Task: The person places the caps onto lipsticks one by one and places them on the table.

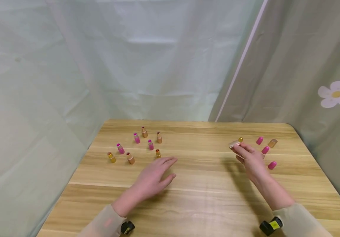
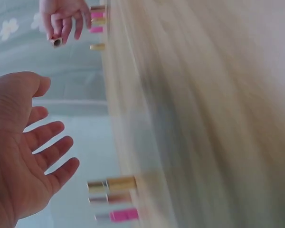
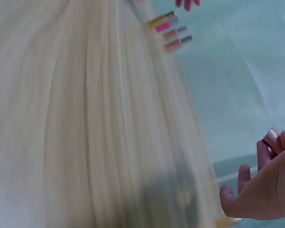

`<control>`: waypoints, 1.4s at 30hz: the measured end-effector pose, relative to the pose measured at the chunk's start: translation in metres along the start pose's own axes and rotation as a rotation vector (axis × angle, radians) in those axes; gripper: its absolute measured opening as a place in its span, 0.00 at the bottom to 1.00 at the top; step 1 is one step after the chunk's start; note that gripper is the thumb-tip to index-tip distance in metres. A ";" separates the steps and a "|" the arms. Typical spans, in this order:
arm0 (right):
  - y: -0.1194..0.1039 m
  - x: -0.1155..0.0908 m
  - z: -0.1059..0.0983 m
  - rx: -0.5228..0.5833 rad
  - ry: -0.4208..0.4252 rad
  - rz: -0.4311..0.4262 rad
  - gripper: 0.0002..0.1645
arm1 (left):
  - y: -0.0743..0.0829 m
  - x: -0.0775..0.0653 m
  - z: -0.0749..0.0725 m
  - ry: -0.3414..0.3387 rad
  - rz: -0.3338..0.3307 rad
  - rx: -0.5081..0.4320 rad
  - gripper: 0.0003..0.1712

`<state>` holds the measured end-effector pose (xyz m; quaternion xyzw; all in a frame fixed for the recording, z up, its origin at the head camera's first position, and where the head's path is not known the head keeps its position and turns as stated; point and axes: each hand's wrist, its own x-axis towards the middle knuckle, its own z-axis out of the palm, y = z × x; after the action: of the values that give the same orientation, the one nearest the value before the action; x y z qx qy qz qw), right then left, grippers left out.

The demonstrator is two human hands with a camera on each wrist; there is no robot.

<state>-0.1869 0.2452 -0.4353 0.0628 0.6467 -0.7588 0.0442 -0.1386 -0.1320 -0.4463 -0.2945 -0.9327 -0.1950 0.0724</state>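
Note:
My right hand pinches a rose-gold lipstick cap between thumb and fingers, above the right side of the table. In the left wrist view the hollow end of this cap shows. A gold cap stands just behind it. Around the right hand are several pink caps and one more rose-gold cap. My left hand hovers over the table with its fingers loosely extended, holding nothing. Closest to it stands an uncapped gold lipstick, its base partly hidden by the hand.
Several uncapped lipsticks stand upright at the table's left: pink ones, rose-gold ones and another gold one. The wooden table ends at a pale curtain behind and at the sides.

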 end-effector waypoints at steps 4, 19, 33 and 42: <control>0.006 0.006 0.009 0.127 0.010 0.104 0.06 | -0.012 -0.014 -0.004 0.051 -0.083 -0.022 0.31; 0.010 0.008 0.005 0.199 0.034 0.173 0.05 | -0.075 -0.055 -0.021 0.259 -0.575 -0.181 0.23; 0.015 0.010 0.012 0.190 0.019 0.180 0.04 | -0.103 -0.046 -0.025 0.179 -0.707 -0.304 0.32; 0.019 0.012 0.017 0.176 -0.002 0.157 0.06 | -0.110 -0.046 -0.021 0.176 -0.738 -0.286 0.26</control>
<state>-0.1967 0.2260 -0.4533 0.1162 0.5706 -0.8071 0.0982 -0.1640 -0.2472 -0.4739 0.0707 -0.9295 -0.3603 0.0355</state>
